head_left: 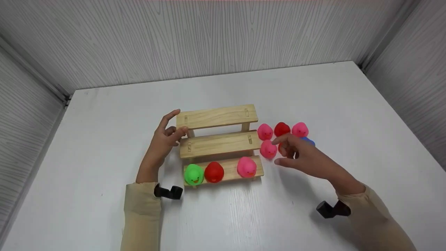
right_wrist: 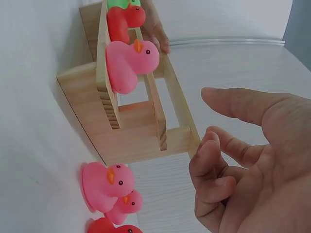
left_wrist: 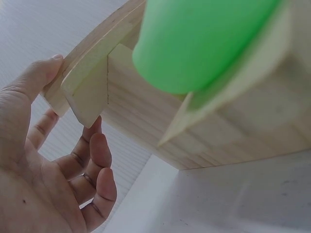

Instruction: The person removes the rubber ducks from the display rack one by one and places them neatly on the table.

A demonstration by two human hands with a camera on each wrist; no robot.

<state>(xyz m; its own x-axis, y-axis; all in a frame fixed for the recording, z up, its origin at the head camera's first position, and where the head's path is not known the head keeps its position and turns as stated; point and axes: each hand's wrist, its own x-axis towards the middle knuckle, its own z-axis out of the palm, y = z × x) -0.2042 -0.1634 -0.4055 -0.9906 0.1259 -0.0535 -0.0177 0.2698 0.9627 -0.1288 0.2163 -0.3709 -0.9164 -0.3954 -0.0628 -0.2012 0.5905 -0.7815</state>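
Head view: left grip (head_left: 162, 138) pinches the wooden rack (head_left: 219, 143); right grip (head_left: 302, 153), thumb and forefinger parted, hovers near a pink duck (head_left: 268, 150); white counter (head_left: 101, 205) beneath, grain-patterned wall (head_left: 209, 38) beyond.

You see no readable text, labels, brands, numbers or signs in head, left-wrist or right-wrist views.

The left hand (head_left: 166, 136) pinches the wooden rack (head_left: 219, 144) by its top step's left end. On the rack's bottom step sit a green duck (head_left: 194, 174), a red duck (head_left: 214, 172) and a pink duck (head_left: 247, 167). Beside the rack's right end, the right hand (head_left: 304, 155) hangs over clustered pink and red ducks (head_left: 282, 129), partly hiding a blue thing (head_left: 309, 141), probably another duck.
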